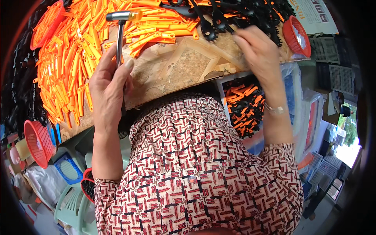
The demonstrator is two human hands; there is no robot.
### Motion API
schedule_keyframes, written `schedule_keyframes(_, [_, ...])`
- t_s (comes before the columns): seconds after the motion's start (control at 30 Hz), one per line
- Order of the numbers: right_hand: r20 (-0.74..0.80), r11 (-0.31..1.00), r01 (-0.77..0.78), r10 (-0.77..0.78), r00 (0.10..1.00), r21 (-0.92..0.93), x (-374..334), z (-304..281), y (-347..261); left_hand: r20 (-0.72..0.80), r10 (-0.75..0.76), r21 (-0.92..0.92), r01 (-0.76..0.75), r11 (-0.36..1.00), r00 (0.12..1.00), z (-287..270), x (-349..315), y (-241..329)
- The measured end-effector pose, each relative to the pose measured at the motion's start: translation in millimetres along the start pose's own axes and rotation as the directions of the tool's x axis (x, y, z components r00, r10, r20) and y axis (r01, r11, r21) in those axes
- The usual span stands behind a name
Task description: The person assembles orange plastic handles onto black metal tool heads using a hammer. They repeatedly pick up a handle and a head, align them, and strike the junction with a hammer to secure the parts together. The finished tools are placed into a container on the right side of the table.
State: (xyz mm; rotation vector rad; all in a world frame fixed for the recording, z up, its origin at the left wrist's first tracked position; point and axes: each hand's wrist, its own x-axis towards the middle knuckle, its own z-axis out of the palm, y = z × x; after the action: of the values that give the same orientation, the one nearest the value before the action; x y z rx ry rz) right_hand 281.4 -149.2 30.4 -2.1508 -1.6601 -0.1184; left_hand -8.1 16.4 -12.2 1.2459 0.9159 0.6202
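My left hand [107,88] is closed around the dark handle of a small mallet [120,37], held upright over the table's near edge. Its head is black and silver with an amber-yellow end. My right hand [260,53] is at the right, its fingers curled together beside a heap of black plastic toothed and slotted utensil pieces [219,19]. Whatever lies between those fingertips, if anything, is hidden. Orange plastic handles [74,74] are heaped across the left and far side of the table.
A patterned brown tabletop [188,64] has a worn front edge. Red baskets stand at its corners, one at the right [296,37] and one at the lower left [39,143]. Below my right forearm a bin holds orange-and-black assembled pieces [244,107]. A pale green chair [72,205] is at the lower left.
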Motion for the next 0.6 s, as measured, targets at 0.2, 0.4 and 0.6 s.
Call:
schedule_keyframes(0.2, [-0.124, 0.967, 0.065, -0.098, 0.987, -0.247, 62.5, 71.6, -24.4, 0.072, 0.093, 0.473, -0.116, 0.874, 0.993, 3.9, 27.0, 8.3])
schedule_keyframes(0.4, [-0.211, 0.971, -0.134, 0.176, 0.962, 0.197, 66.4, 57.5, -30.4, 0.321, 0.444, 0.802, -0.489, 0.342, 0.837, 21.3, 68.0, -3.1])
schedule_keyframes(0.6, [0.152, 0.835, -0.280, 0.235, 0.960, 0.474, 4.9, 15.3, -35.8, 0.237, 0.517, 0.752, -0.492, 0.438, 0.822, 21.6, 64.8, 1.9])
